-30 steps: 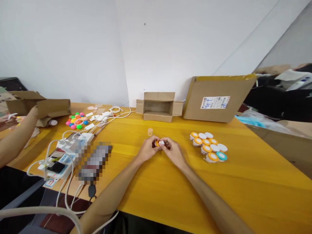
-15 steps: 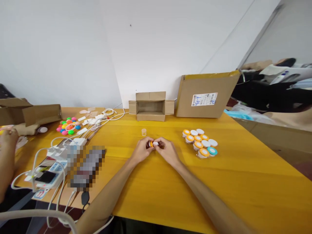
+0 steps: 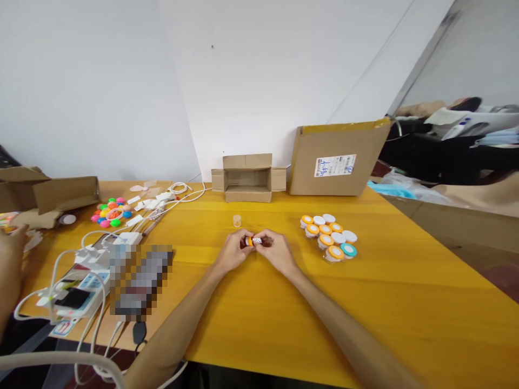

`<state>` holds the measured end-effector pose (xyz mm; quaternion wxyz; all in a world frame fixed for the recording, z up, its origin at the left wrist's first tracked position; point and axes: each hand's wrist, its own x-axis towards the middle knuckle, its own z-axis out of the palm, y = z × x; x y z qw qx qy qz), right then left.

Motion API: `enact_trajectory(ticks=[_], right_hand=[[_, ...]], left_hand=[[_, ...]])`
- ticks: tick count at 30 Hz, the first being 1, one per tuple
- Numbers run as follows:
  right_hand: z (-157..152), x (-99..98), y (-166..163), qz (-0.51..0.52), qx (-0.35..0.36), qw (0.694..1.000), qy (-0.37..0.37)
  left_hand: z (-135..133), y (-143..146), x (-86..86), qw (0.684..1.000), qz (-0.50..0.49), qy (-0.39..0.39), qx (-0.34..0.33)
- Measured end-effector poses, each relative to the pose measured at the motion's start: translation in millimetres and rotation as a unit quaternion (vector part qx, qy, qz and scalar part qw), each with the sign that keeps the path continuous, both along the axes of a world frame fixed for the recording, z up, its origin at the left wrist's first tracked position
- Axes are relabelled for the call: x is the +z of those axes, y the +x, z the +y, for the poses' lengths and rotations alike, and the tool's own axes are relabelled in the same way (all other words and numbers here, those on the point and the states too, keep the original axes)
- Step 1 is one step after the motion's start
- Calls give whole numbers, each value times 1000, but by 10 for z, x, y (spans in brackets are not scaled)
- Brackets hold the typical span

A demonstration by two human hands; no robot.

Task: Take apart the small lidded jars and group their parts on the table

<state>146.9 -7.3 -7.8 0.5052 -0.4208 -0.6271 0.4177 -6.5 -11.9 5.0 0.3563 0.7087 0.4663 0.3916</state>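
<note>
Both hands meet over the middle of the yellow table [image 3: 405,302]. My left hand [image 3: 231,253] and my right hand [image 3: 275,251] are closed on one small dark bottle with an orange cap [image 3: 254,241], held on its side between the fingertips. A tiny clear cup [image 3: 237,220] stands just behind the hands. To the right lies a cluster of several small jars with orange, white and teal lids [image 3: 329,237].
An open small cardboard box [image 3: 247,178] and a larger labelled box [image 3: 336,159] stand at the back wall. On the left lie a power strip with white cables [image 3: 77,281], coloured balls [image 3: 110,212] and another cardboard box [image 3: 52,192]. Another person's hand [image 3: 10,259] is at the far left.
My hands have kept hold of the small bottle and turned it slightly. The view has shifted to the right, and the other person's arm has drawn back to the left.
</note>
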Motion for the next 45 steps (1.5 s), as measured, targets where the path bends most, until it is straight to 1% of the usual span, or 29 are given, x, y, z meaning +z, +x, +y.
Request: enact_trajectory(ticks=[6, 14, 18, 22, 25, 29, 37, 40, 43, 45], right_hand=[[0, 5, 3, 14, 7, 1000, -16], [24, 1, 21, 53, 20, 997, -52], [38, 0, 35, 74, 22, 995, -66], [56, 2, 51, 87, 20, 994, -65], [70, -1, 70, 95, 6, 994, -57], [87, -25, 80, 103, -7, 993, -50], [106, -79, 76, 111, -19, 992, -49], [112, -88, 78, 103, -21, 994, -44], [120, -105, 74, 88, -27, 995, -39], [126, -120, 69, 75, -30, 996, -37]], left_hand=[[19, -7, -32, 1000, -8, -3, -7], [76, -42, -117, 996, -71, -45, -27], [90, -46, -120, 991, -105, -76, -36], [76, -34, -95, 991, -107, -70, -27], [60, -38, -67, 995, -86, -52, -13], [55, -82, -32, 999, -44, -23, -10], [101, -264, -11, 998, 43, 38, 26], [119, -335, -13, 991, 103, 66, 49], [125, -382, -13, 976, 178, 99, 82], [119, -391, -11, 967, 206, 111, 101]])
